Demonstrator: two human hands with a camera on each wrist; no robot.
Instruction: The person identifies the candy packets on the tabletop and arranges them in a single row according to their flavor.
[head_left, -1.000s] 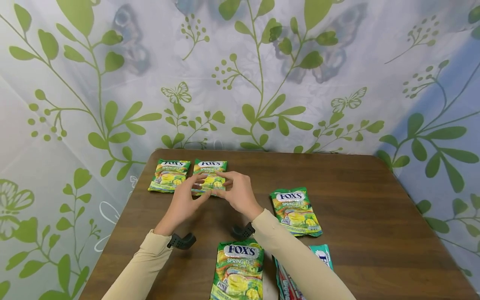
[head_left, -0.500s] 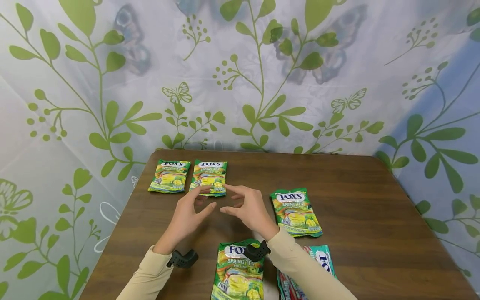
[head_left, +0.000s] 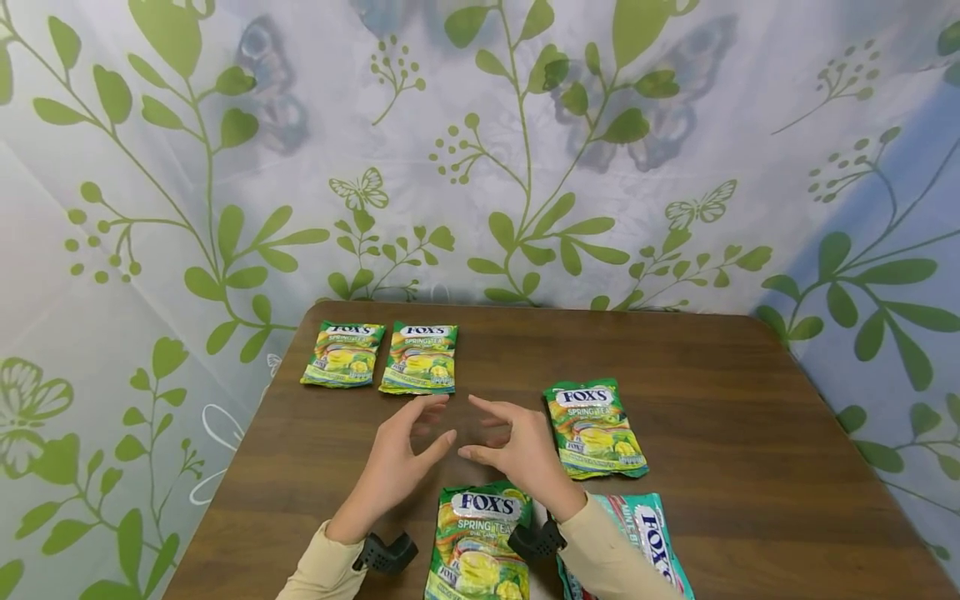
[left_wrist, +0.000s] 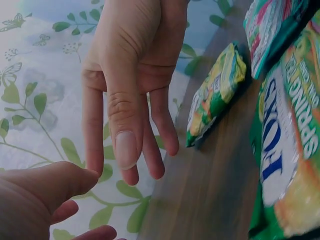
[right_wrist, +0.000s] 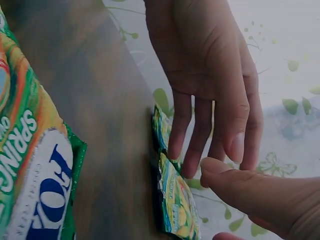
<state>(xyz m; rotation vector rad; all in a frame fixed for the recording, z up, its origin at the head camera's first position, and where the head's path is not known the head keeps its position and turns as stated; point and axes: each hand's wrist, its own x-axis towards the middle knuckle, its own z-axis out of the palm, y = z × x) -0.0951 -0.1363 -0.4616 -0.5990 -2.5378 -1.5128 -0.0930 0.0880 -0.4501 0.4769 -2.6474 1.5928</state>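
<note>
The candy packet [head_left: 420, 360] lies flat on the desk [head_left: 735, 425], face up, just beyond the fingertips of both your hands. Your left hand [head_left: 397, 454] and right hand [head_left: 527, 450] hold nothing: their fingers are loosely curved, thumbs apart from the fingers, palms facing each other. In the head view you have a narrow gap between the two sets of fingertips, and desk surface shows through it. You can't tell from that view whether your left fingertips touch the packet's lower edge; they sit very near it.

Between your wrists, on your side of the desk, is the front packet [head_left: 480, 550], green and yellow, printed FOX'S Spring Tea like the first. The black mount [head_left: 536, 540] on your right wrist overlaps its edge in the head view; a matching mount [head_left: 386, 553] is on your left wrist.

Just beside your right hand lies another Spring Tea packet [head_left: 596, 429], slightly tilted. Nearer you, the teal packet [head_left: 647, 533] is partly hidden by your right sleeve [head_left: 611, 554].

Farther out, in the far left corner, the corner packet [head_left: 343, 357] lies beside the first with a slim gap between. Behind the desk, you face a pale curtain [head_left: 465, 200] patterned with green leaves and butterflies.
</note>
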